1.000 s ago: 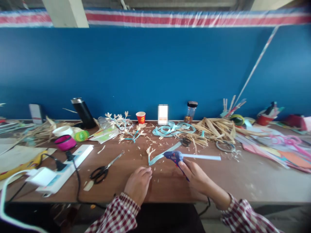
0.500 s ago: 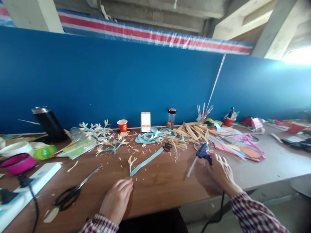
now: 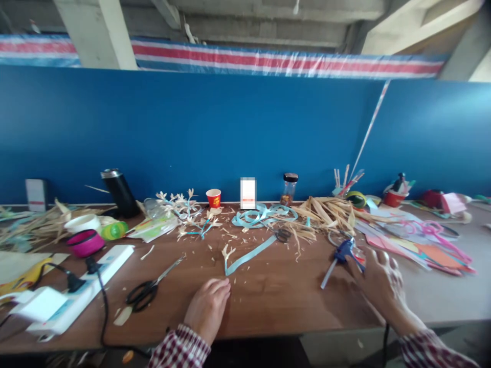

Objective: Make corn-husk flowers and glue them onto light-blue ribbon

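Observation:
My left hand (image 3: 209, 309) rests palm down on the table, its fingers flat and close together. Just beyond its fingertips lies the folded end of a light blue ribbon (image 3: 251, 255), where a small pale husk flower (image 3: 227, 251) stands up. The ribbon runs back to small dark scissors (image 3: 283, 235). On the right, a blue hot glue gun (image 3: 344, 251) lies on the table with a whitish glue stick (image 3: 329, 274) poking out. My right hand (image 3: 381, 281) is beside its handle, thumb and fingers spread apart; some fingertips are hidden.
Black-handled scissors (image 3: 143, 295) and a white power strip (image 3: 115, 263) lie to the left. Along the back are finished flower sprigs (image 3: 201, 228), a red paper cup (image 3: 214, 198), a jar (image 3: 289, 189) and dried husks (image 3: 326, 214). Colored paper (image 3: 433, 253) lies at right.
The view has turned left, so things sit further right in it. My right hand has loosened and drawn slightly away from the glue gun's handle. My left hand stays by the ribbon's end.

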Motion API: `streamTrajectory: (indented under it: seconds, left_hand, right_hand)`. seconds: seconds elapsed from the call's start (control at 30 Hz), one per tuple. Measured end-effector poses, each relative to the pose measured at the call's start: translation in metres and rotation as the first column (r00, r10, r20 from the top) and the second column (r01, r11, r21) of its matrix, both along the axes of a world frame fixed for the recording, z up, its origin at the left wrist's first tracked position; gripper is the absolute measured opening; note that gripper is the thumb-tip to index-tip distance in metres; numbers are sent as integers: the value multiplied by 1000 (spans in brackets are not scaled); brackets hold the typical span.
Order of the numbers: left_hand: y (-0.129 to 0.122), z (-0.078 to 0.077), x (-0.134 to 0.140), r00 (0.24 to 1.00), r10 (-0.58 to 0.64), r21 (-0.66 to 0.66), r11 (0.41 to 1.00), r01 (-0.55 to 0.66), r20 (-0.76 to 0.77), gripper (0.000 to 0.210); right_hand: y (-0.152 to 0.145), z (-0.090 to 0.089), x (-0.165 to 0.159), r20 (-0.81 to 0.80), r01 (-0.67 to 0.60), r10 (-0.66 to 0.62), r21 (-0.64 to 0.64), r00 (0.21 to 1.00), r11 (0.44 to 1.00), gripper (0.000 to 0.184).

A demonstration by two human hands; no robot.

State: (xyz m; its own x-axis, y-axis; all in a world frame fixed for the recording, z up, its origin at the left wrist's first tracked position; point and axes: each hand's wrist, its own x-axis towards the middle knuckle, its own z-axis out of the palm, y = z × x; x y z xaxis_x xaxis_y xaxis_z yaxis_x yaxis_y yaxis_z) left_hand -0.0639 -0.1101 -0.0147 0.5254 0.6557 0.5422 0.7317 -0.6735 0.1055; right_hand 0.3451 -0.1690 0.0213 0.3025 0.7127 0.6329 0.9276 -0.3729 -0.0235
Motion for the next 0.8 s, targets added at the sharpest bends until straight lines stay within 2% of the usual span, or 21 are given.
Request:
streamTrajectory:
  seconds: [0.07,0.1,0.17,0.23,0.27,0.33,0.4,0.5,0.57,0.67,0.73,0.8]
  left_hand:
    - [-1,0,0,1000,-4,-9,1000,4,5,23]
    - [-1,0,0,1000,-6,-9,1000,6,10,23]
    - [-1,2,0,1000,-12,-19,1000,12,19,22]
    - [-1,3,0,999,-17,-39,999,19,33,22]
    - [-1,3,0,999,-20,-50,998,22,44,22]
    - [-1,3,1,997,-25,-64,998,30,76,22]
    - [-2,3,1,994,-25,-61,998,32,110,22]
    - [-2,4,0,991,-33,-73,996,43,132,24]
    - [1,8,-2,990,-12,-138,990,32,144,26]
    - [14,20,-3,973,146,-247,964,-99,181,26]
    - [29,30,-2,946,292,-310,921,-238,141,26]
    - [47,38,1,926,366,-389,869,-306,89,31]
  right_hand:
    - [10,15,-42,-33,-234,236,54,971,971,31]
    - [17,22,-67,-66,-370,371,27,926,928,27]
    - [34,31,-120,-157,-609,593,-76,789,790,24]
    - [55,33,-167,-239,-768,730,-178,640,615,29]
    - [65,31,-186,-253,-790,749,-193,613,581,28]
    - [85,22,-212,-305,-812,753,-217,583,541,25]
    - [100,11,-223,-336,-825,754,-221,564,519,24]
    - [112,-3,-224,-376,-833,745,-201,551,516,21]
    - [113,-7,-220,-404,-836,736,-184,543,516,17]
    - [111,-9,-216,-439,-845,730,-161,524,510,12]
    - [110,-9,-216,-456,-852,730,-145,509,504,11]
    - [110,-8,-217,-471,-857,730,-128,496,500,11]
